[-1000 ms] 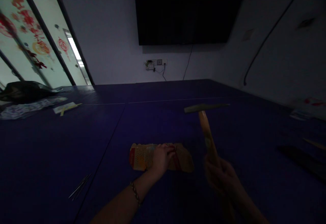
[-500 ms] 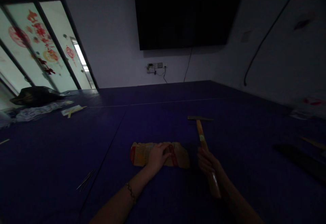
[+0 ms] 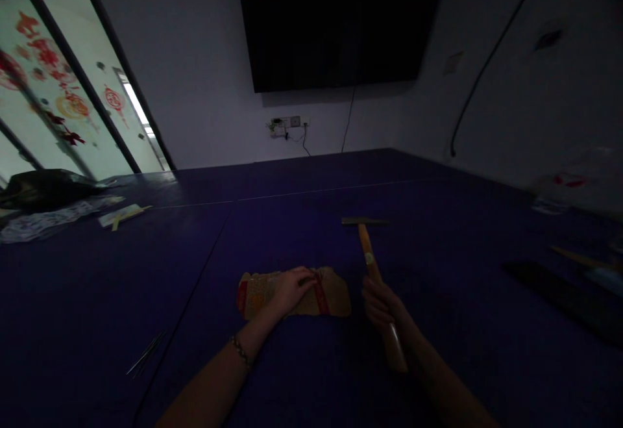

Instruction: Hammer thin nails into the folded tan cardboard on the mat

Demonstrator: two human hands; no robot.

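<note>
Some cardboard (image 3: pixel 309 303) hidden; left hand (image 3: pixel 291 288) atop

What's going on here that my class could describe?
A person's left hand rests on a flattened piece of printed cardboard on a dark purple-blue surface. The right hand grips a wooden-handled hammer, held right of the cardboard. Thin metal rods lie to the left. It's too dark to tell whether the left fingers pinch anything.

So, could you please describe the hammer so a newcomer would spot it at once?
Below the big black screen stretches a purple surface. On it, right of the cardboard, the right hand holds the hammer. Unlike the flat cardboard, it has a dark head across a wooden handle.
</note>
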